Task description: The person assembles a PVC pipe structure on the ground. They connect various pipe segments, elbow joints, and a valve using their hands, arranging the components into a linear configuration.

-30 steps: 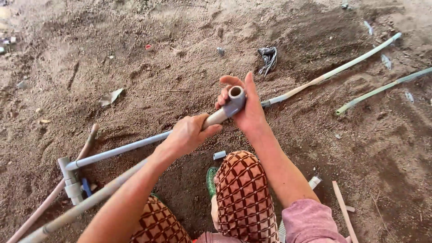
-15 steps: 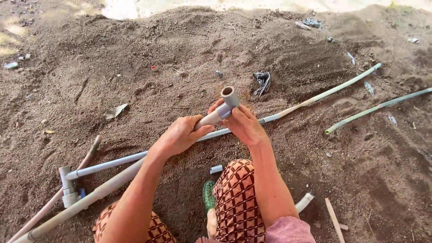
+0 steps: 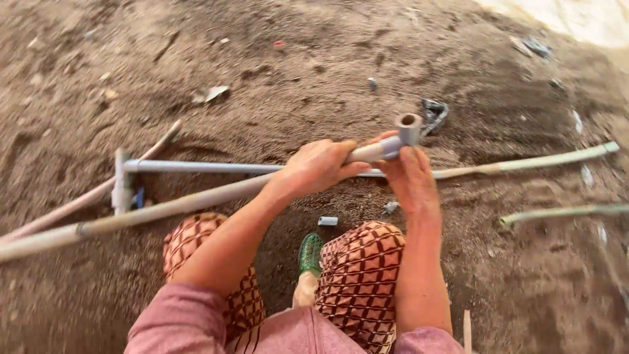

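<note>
**Bare dirt ground, pipe fitting in hand**

Sandy soil lies underfoot. Elbow fitting (image 3: 409, 126) sits on the raised end of a long grey pipe (image 3: 196, 200), above the knees. Left hand (image 3: 319, 166) clenched around the pipe just behind the fitting; right hand (image 3: 413, 180) grasps the fitting from below, fingers curled. Second pipe with tee joint (image 3: 122, 180) lies behind; green sandal (image 3: 310, 253) below
</note>
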